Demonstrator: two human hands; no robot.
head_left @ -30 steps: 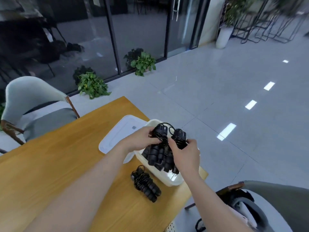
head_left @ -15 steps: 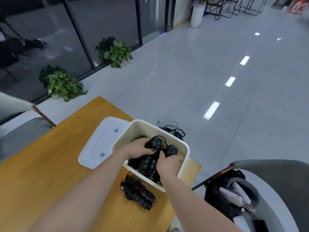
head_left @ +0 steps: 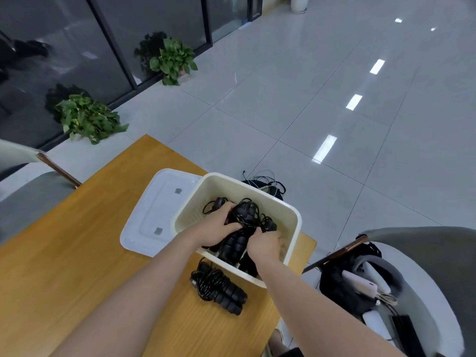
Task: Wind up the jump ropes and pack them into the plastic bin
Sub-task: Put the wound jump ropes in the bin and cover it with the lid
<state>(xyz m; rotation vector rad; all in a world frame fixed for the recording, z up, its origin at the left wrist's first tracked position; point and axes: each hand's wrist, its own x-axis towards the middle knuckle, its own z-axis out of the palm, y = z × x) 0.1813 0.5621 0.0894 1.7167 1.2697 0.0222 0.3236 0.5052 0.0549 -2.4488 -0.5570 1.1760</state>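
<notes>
Both grips, left hand (head_left: 217, 229) and right hand (head_left: 265, 244), clasp the black wound jump-rope bundle (head_left: 238, 229) inside the cream plastic bin (head_left: 288, 217) at frame centre, while the remaining black wound rope (head_left: 219, 289) lies on the wooden table (head_left: 64, 266) just below the bin, its long axis running toward lower right, nearer the left hand.

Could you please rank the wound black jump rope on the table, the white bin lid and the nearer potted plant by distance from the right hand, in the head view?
From the right hand, inside the cream plastic bin:
1. Wound black jump rope, on the table just below-left.
2. White bin lid, left of the bin.
3. Nearer potted plant, on the floor, far upper left.
</notes>
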